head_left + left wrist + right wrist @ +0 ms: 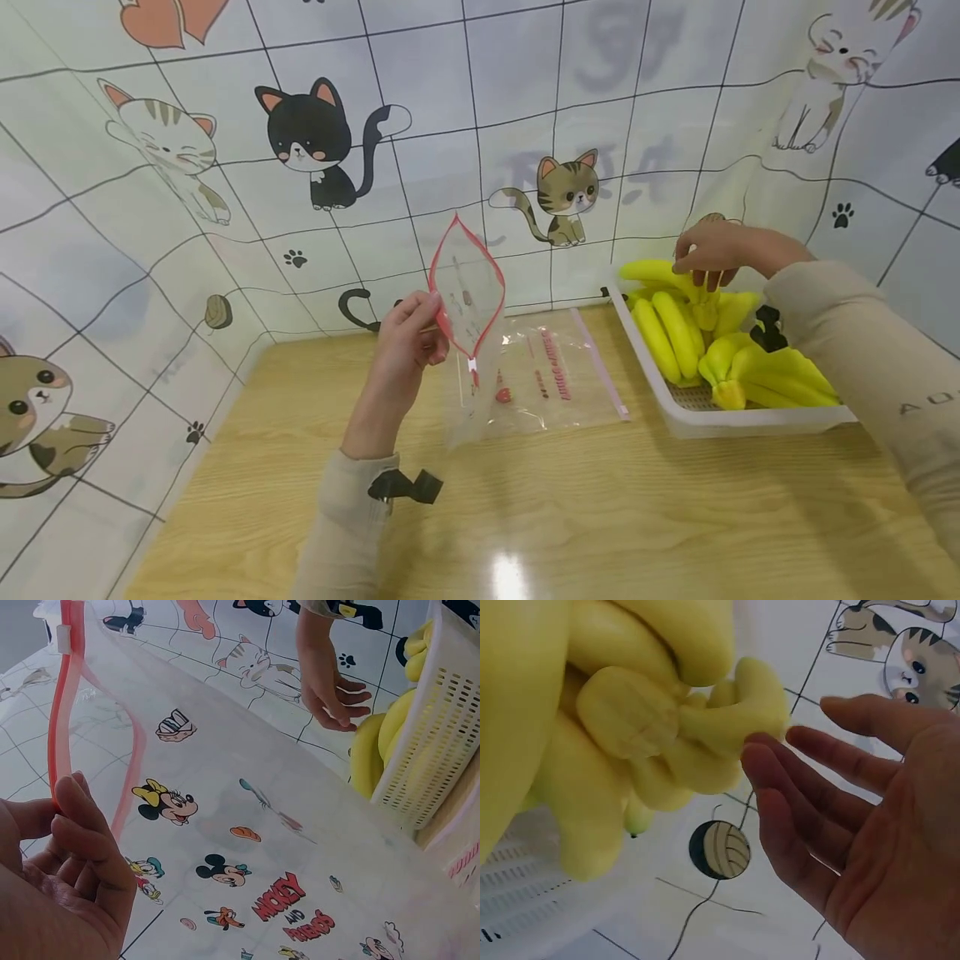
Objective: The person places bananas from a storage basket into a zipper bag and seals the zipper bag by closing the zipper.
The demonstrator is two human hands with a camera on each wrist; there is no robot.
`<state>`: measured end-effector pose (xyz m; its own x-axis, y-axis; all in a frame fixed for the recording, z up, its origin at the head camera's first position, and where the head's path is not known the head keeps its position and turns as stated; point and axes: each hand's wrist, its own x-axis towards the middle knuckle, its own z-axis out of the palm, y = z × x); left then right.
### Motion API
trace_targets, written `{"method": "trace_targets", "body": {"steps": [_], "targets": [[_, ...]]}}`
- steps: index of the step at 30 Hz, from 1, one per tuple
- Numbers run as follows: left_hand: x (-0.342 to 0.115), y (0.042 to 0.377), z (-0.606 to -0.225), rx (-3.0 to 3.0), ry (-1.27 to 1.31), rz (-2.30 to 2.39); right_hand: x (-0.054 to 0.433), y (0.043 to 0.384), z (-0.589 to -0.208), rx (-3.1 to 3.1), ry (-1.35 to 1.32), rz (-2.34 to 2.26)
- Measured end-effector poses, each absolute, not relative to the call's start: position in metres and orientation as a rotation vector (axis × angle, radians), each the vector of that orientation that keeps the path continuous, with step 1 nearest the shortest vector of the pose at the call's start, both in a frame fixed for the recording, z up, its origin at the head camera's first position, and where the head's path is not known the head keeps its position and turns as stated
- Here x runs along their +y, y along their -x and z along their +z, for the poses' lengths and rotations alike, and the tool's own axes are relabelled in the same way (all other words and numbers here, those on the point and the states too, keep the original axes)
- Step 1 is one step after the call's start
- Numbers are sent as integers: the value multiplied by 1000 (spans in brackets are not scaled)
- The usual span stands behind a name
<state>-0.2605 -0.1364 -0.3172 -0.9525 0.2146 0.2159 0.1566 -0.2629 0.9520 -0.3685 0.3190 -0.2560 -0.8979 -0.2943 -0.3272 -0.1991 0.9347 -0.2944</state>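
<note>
My left hand (405,337) pinches the red zip edge of a clear zip bag (472,292) between thumb and fingers. The bag's mouth gapes, and its lower part hangs down. In the left wrist view, cartoon prints and red lettering cover the bag (225,772); nothing shows inside it. Over the back of a white basket (757,421), my right hand (712,250) reaches down to yellow bananas (675,333). The right wrist view has the right hand (840,810) with loosely bent, spread fingers, their tips right by a bunch of bananas (705,742) and nothing in the palm.
A second clear zip bag (562,371) with a pink zip strip lies flat on the wooden table (570,508), left of the basket. Behind the table rises a white wall covering (450,100) with cat prints and grid lines, close beyond the basket.
</note>
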Motion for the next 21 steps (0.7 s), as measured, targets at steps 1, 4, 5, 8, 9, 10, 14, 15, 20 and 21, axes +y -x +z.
{"method": "trace_targets", "body": {"steps": [1, 4, 5, 8, 9, 10, 14, 15, 20, 21], "targets": [[-136, 261, -317, 1883, -473, 2419, 322, 369, -257, 2678, 355, -377], [-135, 261, -317, 1882, -466, 2411, 325, 370, -260, 2577, 356, -399], [-135, 261, -318, 1884, -468, 2407, 325, 371, -261, 2557, 354, -397], [-135, 260, -318, 1890, -466, 2401, 322, 373, -264, 2515, 331, -393], [-136, 260, -318, 1893, -469, 2401, 321, 373, -264, 2507, 316, -394], [-136, 260, -318, 1897, -474, 2399, 319, 374, -265, 2498, 298, -398], [-137, 259, -317, 1904, -479, 2397, 311, 375, -273, 2471, 240, -396], [-137, 259, -317, 1905, -480, 2397, 308, 375, -276, 2466, 226, -386], [-135, 259, -317, 1897, -481, 2384, 297, 369, -286, 2478, 116, -305], [-135, 259, -317, 1898, -482, 2380, 294, 367, -287, 2485, 99, -285]]}}
